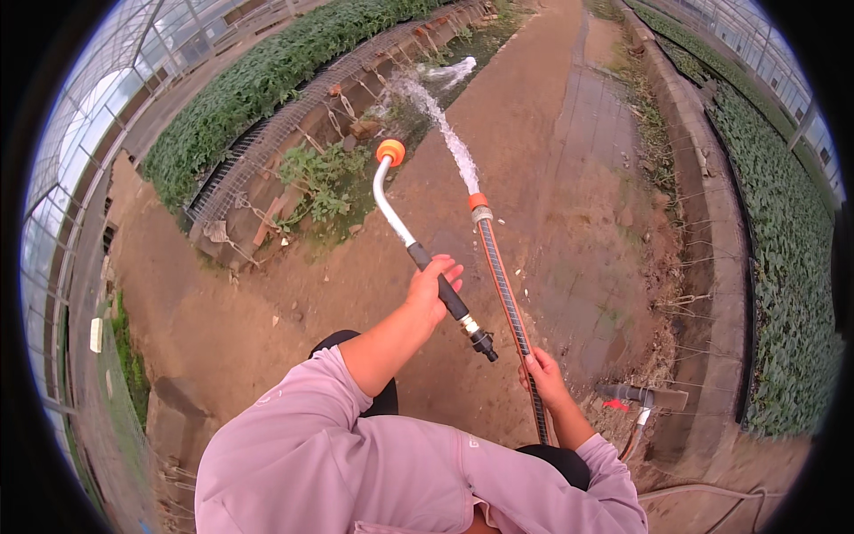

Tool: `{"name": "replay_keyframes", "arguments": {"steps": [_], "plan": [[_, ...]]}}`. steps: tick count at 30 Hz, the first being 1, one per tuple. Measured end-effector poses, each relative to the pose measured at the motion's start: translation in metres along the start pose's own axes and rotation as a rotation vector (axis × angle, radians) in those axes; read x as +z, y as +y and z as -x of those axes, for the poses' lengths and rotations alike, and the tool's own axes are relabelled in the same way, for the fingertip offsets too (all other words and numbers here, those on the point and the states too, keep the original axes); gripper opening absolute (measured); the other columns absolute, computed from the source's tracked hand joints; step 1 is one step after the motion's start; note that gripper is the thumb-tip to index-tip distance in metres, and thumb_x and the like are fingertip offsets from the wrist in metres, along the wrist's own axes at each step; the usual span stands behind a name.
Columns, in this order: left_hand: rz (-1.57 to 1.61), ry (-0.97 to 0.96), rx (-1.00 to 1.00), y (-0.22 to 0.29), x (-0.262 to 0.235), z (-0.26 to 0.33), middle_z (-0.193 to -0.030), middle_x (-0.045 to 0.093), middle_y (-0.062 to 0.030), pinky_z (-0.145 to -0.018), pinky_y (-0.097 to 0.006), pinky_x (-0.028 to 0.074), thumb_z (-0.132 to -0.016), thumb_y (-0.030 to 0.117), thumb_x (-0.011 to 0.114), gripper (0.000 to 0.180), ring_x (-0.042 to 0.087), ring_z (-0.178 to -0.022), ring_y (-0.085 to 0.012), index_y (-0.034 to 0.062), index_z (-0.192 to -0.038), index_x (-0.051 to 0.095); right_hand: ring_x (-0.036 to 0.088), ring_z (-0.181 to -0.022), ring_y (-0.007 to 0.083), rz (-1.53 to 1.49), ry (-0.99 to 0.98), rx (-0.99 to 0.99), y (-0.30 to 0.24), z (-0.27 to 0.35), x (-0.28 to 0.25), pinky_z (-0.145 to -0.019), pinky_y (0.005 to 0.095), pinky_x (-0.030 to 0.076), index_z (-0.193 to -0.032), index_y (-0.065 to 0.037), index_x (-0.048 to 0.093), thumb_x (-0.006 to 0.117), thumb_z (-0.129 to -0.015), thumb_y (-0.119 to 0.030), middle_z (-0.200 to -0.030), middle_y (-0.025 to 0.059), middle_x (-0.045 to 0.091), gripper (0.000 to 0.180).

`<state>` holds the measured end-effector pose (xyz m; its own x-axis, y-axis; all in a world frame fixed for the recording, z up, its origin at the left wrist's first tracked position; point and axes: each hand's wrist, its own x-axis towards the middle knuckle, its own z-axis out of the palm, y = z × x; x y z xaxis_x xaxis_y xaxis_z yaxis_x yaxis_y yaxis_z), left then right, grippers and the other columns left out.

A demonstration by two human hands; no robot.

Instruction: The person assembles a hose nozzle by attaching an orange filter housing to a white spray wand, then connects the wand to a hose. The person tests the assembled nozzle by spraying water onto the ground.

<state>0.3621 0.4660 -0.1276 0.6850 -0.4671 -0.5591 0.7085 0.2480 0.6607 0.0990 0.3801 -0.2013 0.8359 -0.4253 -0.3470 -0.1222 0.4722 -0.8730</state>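
My left hand [429, 292] holds a watering wand [391, 214] by its black grip, with the fingertips partly stretched out. The wand has a bent silver tube, an orange round head [390, 152] at its far end, and a black connector [481, 342] at its near end, joined to nothing. In my right hand [547, 381] is a dark striped hose [503, 283] with orange edges, the fingers closed round it. A strong jet of water [452, 142] shoots from the hose's orange end fitting [479, 201] toward the far left. Wand and hose are apart.
Raised beds of green seedlings stand at the left [240, 111] and right [774, 240], edged by low walls. A pipe valve with a red handle [616, 405] lies at lower right, near another hose [703, 488]. The dirt path [525, 116] is wet on its right side.
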Motion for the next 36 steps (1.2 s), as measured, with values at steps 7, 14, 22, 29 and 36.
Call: {"name": "replay_keyframes", "arguments": {"steps": [7, 14, 22, 29, 36], "plan": [[0.102, 0.074, -0.035, 0.019, -0.005, -0.021, -0.068, 0.050, -0.0052, -0.048, -0.031, 0.042, -0.081, 0.009, 0.057, 0.014, 0.049, -0.055, -0.0167, 0.0082, -0.089, 0.045, 0.048, -0.053, 0.0091, 0.061, 0.075, -0.033, -0.017, 0.007, -0.016, -0.047, 0.0219, 0.040, -0.104, -0.005, 0.050, 0.050, -0.093, -0.026, -0.067, 0.0013, 0.051, 0.024], [0.167, 0.059, -0.067, 0.033, -0.012, -0.037, -0.066, 0.048, -0.0043, -0.045, -0.031, 0.039, -0.081, 0.008, 0.057, 0.016, 0.048, -0.053, -0.0163, 0.0086, -0.087, 0.043, 0.049, -0.052, 0.0105, 0.226, 0.118, 0.133, -0.066, 0.016, -0.008, -0.047, 0.0232, 0.042, -0.097, -0.006, 0.051, 0.049, -0.092, -0.034, -0.064, 0.0019, 0.051, 0.029], [0.234, 0.039, -0.080, 0.039, -0.007, -0.052, -0.063, 0.048, -0.0035, -0.047, -0.031, 0.039, -0.080, 0.009, 0.057, 0.012, 0.048, -0.052, -0.0161, 0.0079, -0.080, 0.046, 0.043, -0.043, 0.0076, 0.437, 0.392, 0.039, -0.118, 0.001, 0.041, -0.038, 0.0226, 0.033, -0.082, -0.007, 0.053, 0.049, -0.091, -0.043, -0.056, -0.0017, 0.046, 0.037], [0.333, 0.013, -0.084, 0.052, -0.012, -0.068, -0.063, 0.048, -0.0036, -0.047, -0.032, 0.039, -0.080, 0.010, 0.058, 0.013, 0.049, -0.053, -0.0165, 0.0079, -0.081, 0.045, 0.045, -0.047, 0.0088, 0.752, 0.532, -0.046, -0.099, -0.027, 0.055, -0.047, 0.0257, 0.037, -0.078, -0.005, 0.059, 0.054, -0.088, -0.043, -0.057, 0.0004, 0.051, 0.040], [0.329, 0.027, -0.092, 0.057, -0.014, -0.063, -0.061, 0.047, -0.0021, -0.049, -0.031, 0.039, -0.081, 0.011, 0.056, 0.012, 0.047, -0.052, -0.0145, 0.0090, -0.077, 0.045, 0.048, -0.048, 0.0090, 0.655, 0.598, -0.067, -0.107, -0.027, 0.047, -0.048, 0.0262, 0.038, -0.080, -0.005, 0.060, 0.054, -0.087, -0.044, -0.055, 0.0007, 0.050, 0.040]]}}
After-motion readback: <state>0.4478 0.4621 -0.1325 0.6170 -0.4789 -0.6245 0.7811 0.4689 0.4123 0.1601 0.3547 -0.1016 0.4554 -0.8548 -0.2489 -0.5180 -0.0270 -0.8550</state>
